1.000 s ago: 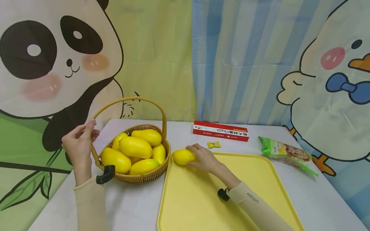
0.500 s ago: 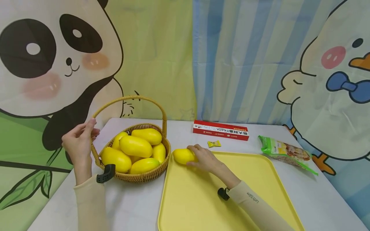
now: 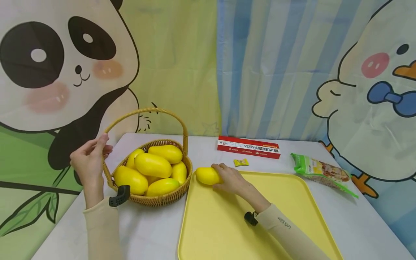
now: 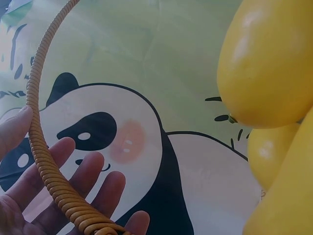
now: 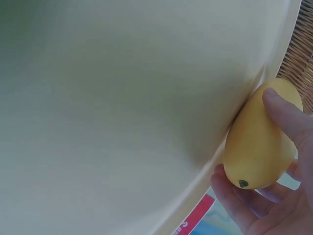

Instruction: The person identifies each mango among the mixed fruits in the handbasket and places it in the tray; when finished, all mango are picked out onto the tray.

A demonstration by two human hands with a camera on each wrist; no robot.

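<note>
The right hand (image 3: 229, 178) holds a single yellow mango (image 3: 207, 176) just below the middle of the head frame, over the upper-left corner of the yellow tray (image 3: 224, 224). In the right wrist view the thumb lies along one side of the fruit, at the right of the frame, and the fingers curve round the other side. Whether the mango touches the tray cannot be told.

The left hand (image 3: 89, 159), at the left of the head frame, has its thumb against the handle (image 3: 146, 111) of the wicker basket (image 3: 159, 200); the left wrist view shows the fingers loosely bent behind it. The basket stands on the worktop (image 3: 152, 234) between the hands, heaped with more mangoes (image 3: 152, 165). The held mango lies just right of the basket, at the right hand's fingers and well apart from the left hand.
</note>
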